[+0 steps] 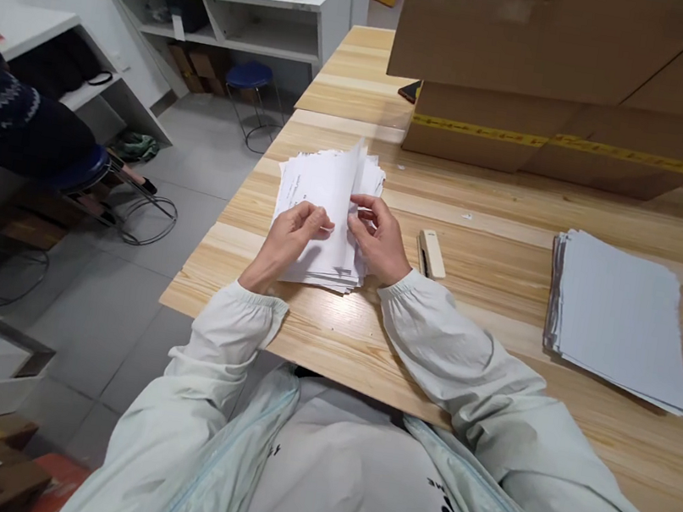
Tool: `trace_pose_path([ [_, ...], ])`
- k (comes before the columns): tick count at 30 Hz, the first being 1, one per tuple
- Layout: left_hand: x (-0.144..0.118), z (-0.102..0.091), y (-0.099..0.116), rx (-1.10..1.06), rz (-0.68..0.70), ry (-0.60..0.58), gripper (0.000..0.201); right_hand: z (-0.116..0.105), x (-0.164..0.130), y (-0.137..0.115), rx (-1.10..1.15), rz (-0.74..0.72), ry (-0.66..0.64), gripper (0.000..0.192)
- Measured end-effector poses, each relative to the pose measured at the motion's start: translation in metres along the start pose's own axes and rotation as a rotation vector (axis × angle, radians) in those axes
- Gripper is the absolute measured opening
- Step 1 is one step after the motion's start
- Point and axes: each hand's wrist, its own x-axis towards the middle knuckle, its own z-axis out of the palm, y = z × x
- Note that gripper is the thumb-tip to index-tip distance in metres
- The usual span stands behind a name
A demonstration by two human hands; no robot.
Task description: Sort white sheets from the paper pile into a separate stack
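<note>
A stack of printed white paper (311, 179) lies on the wooden table with its edges uneven. One sheet (344, 205) is raised and bent along its right side, standing above the rest of the pile. My right hand (379, 240) pinches the right edge of this sheet between thumb and fingers. My left hand (296, 236) rests over the left part of the stack with its fingers curled and pressed together; their tips are close to the bent sheet, and what they hold, if anything, is hidden. Just right of my right hand lies a cream stapler (431, 254).
A second stack of paper (618, 315) lies at the right of the table (480, 311). Large cardboard boxes (482, 127) stand at the back, with a dark phone-like object (410, 91) beside them. Leftward, a person (22, 114) sits on a stool; a blue stool (249, 75) stands beyond.
</note>
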Motion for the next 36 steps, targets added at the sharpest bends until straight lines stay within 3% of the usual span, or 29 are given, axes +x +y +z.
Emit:
trace_pose_path([
  [6,0.016,0.006,-0.006,0.114,0.011,0.039,0.033,0.002,-0.007,-0.002,-0.123,-0.070,-0.093,0.049],
  [10,0.013,0.004,-0.009,0.045,0.000,0.020,0.027,0.002,-0.008,-0.001,-0.118,-0.068,-0.091,0.052],
  [20,0.017,0.001,-0.018,-0.043,-0.005,0.016,0.038,0.000,-0.007,0.002,-0.097,-0.061,-0.103,0.042],
  [36,0.014,0.003,-0.017,-0.060,-0.036,0.030,0.022,0.000,-0.006,0.003,-0.059,-0.039,-0.110,0.034],
])
